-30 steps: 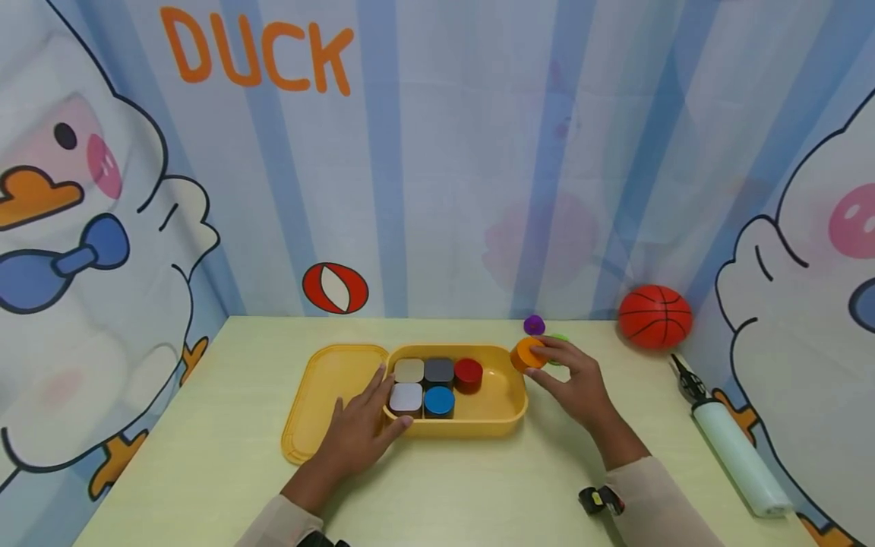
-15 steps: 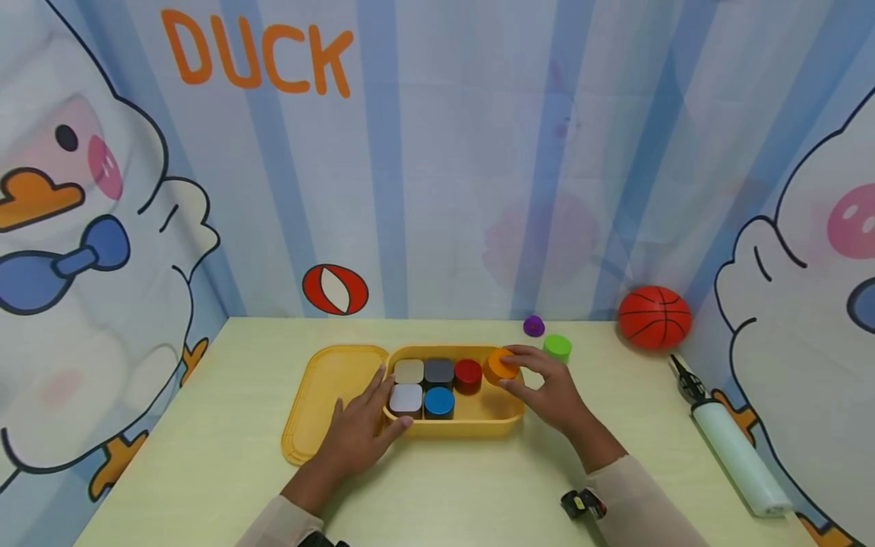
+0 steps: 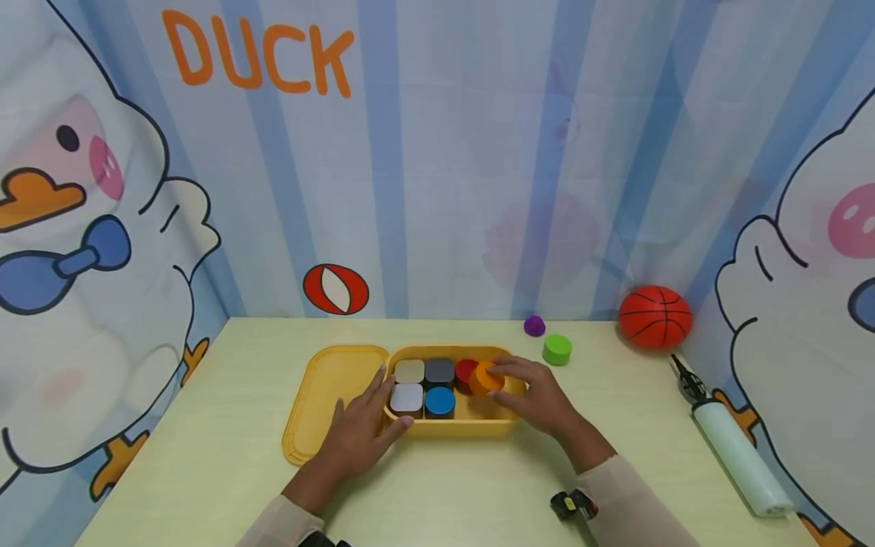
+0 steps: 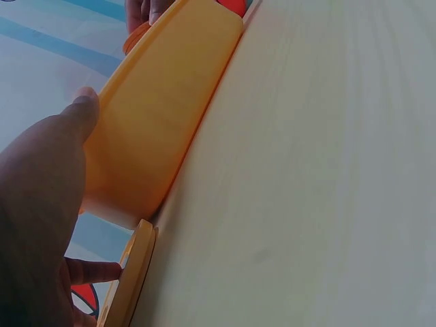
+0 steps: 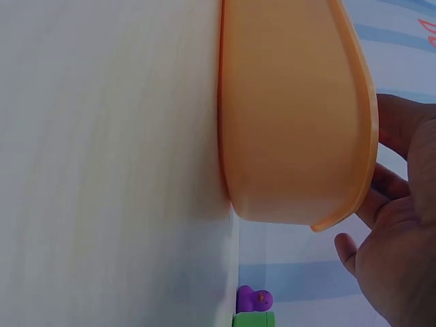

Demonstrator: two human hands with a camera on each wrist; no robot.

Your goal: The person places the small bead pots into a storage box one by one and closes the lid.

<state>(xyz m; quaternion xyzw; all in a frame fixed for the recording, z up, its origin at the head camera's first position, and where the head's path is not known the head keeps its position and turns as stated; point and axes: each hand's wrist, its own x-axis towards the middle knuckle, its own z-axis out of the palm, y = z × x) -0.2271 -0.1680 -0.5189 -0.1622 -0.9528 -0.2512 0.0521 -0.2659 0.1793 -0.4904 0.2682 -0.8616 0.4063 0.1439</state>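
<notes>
A red basketball is positioned near a black-tipped pale-green cylinder on the right of the table. The striped backdrop is printed with orange lettering.

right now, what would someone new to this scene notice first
Probably the orange DUCK lettering at upper left in the head view, above the large white cartoon duck on the backdrop. Next comes the yellow box mid-table, where the right hand holds an orange block over the box's right half. The red basketball at the far right of the table also stands out.
</notes>
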